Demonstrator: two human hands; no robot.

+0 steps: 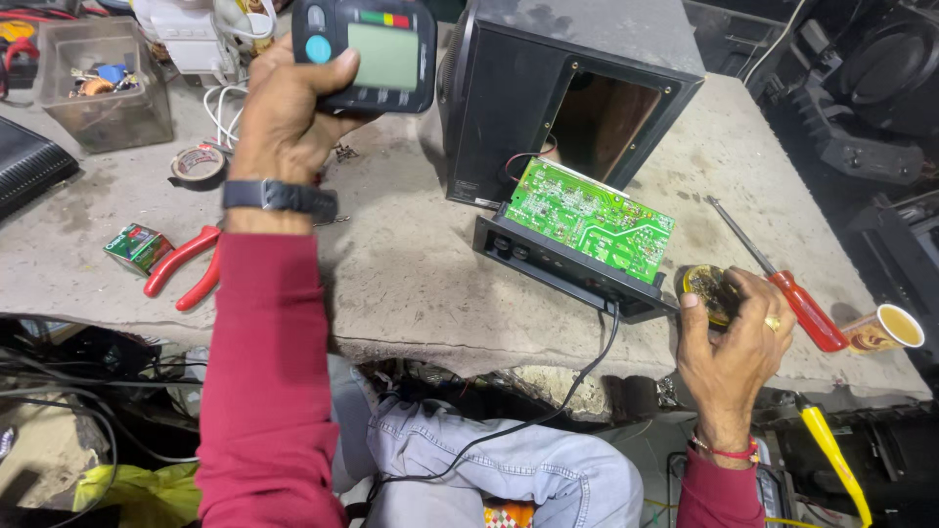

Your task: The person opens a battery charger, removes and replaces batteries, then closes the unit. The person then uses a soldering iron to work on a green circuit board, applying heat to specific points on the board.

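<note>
My left hand (286, 108) is raised over the bench and grips a dark handheld meter with a grey screen (372, 51), its face turned up toward me. My right hand (732, 344) rests at the bench's front edge, fingers curled around a small round tin (706, 287). Between them a green circuit board (590, 216) stands tilted on a black panel (558, 269), wired into the open back of a black speaker box (548, 88). A black cable (548, 411) runs down from the panel across my lap.
A red-handled screwdriver (782, 284) and a paper cup (885, 330) lie right of my right hand. Red pliers (186, 269), a small green box (138, 245), a tape roll (197, 164) and a clear bin of parts (98, 88) sit at left.
</note>
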